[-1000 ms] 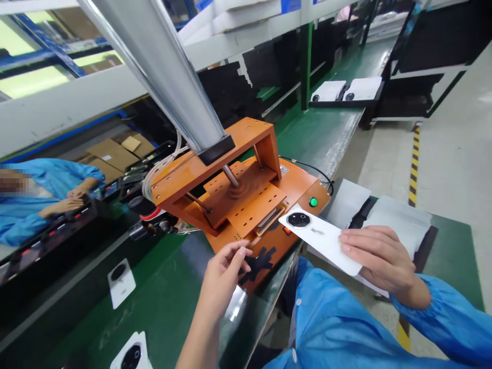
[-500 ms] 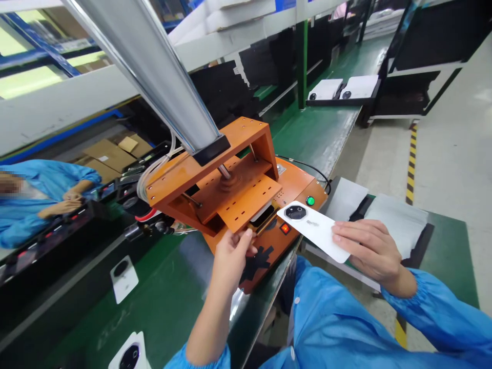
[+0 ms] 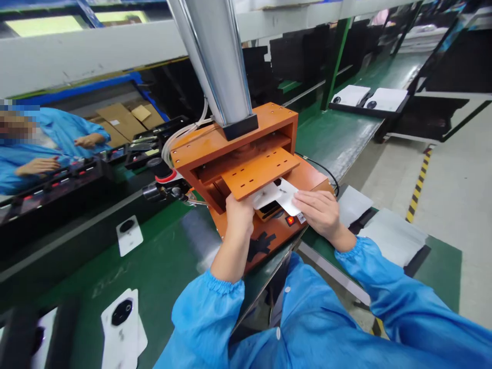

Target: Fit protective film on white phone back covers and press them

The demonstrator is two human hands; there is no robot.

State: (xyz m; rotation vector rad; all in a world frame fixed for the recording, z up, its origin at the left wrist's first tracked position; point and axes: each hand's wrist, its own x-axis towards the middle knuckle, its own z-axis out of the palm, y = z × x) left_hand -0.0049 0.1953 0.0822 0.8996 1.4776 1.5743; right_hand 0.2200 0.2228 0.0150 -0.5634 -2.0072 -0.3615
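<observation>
My right hand [image 3: 319, 211] pinches a white phone back cover [image 3: 289, 199] by its near end, its far end reaching under the orange plate [image 3: 261, 171] of a press. My left hand [image 3: 240, 215] is closed at the plate's front left corner, on the edge of a second white back cover [image 3: 266, 196]; its fingertips are mostly hidden. The two covers lie close together, over the dark bed of the press. A red lit switch [image 3: 290, 220] is just below my right hand.
White back covers [image 3: 122, 328] lie stacked at the lower left, with a single cover [image 3: 129, 234] beyond. A silver cylinder [image 3: 219, 61] rises above the press. Right of it are pale sheets [image 3: 395, 236]. A co-worker in blue [image 3: 49, 138] sits at the left, beside black trays.
My right hand has moved left, bringing its back cover under the press plate. A second cover now shows tilted beside my left hand. The view has turned left.
</observation>
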